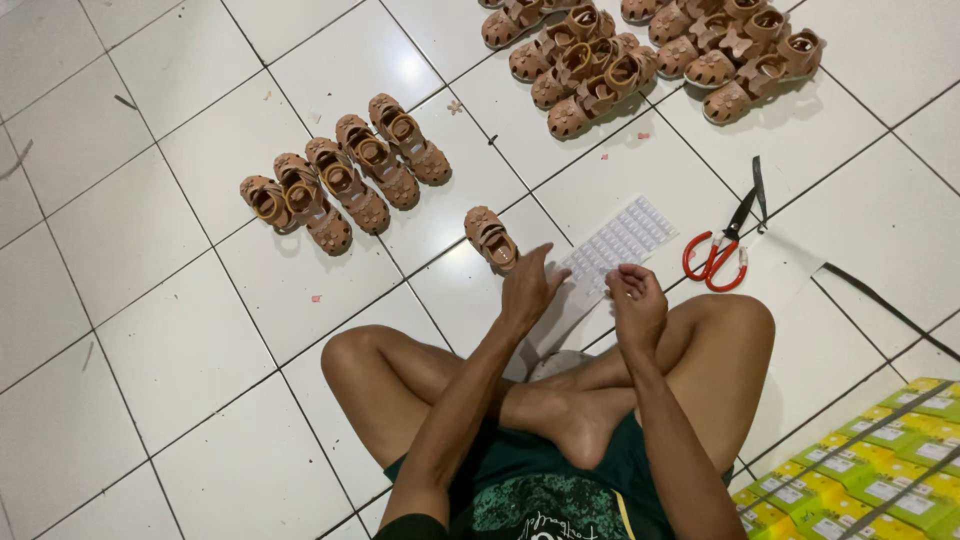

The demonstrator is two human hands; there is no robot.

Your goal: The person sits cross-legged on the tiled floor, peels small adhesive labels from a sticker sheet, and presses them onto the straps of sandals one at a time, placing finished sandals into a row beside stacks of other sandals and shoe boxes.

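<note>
Looking down from the head camera, I see my left hand (530, 288) lying with its fingers stretched forward and slightly apart, resting on the near end of a white sticker sheet (618, 243) that lies flat on the white tiled floor (180, 330). My right hand (634, 300) hovers just beside it over the sheet's lower edge, its fingers curled in with the fingertips drawn together; I cannot tell whether they pinch a sticker or nothing at all. The sheet runs diagonally away from my crossed legs (560, 400), between the two hands and a pair of red-handled scissors (722, 245) lying open-bladed to its right. Just left of my left hand, a single small brown sandal (491, 238) sits on the floor, close to the fingers but apart from them. Further left, a row of five brown sandals (345, 175) stands lined up side by side. At the top of the view a larger heap of brown sandals (650, 55) is piled together. In the lower right corner lies a stack of yellow and green boxes (860, 465), well apart from both hands.
</note>
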